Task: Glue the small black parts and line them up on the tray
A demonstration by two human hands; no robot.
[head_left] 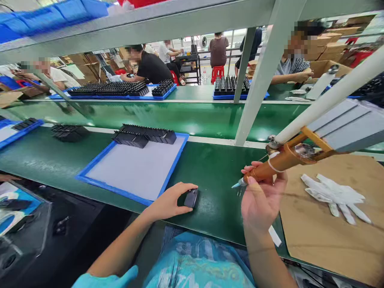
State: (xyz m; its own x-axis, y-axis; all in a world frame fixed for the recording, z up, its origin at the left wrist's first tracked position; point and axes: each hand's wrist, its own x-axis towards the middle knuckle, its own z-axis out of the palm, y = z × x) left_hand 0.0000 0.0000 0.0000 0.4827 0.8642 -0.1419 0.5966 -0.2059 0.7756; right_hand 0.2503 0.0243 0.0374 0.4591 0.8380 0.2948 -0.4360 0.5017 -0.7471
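Observation:
My left hand (170, 200) lies curled on the green bench, its fingers closed round a small black plastic part (191, 198). My right hand (261, 196) grips an orange-brown glue dispenser (279, 162), whose thin metal tip (237, 185) points left, a short way above and to the right of the black part. A white hose (330, 96) runs from the dispenser up to the right.
A blue-rimmed grey tray (135, 166) with rows of black parts (144, 135) lies just behind my left hand. White gloves (333, 194) rest on a cardboard sheet (330, 236) at right. A grey shelf post (255, 100) stands ahead. Other people work at a far bench.

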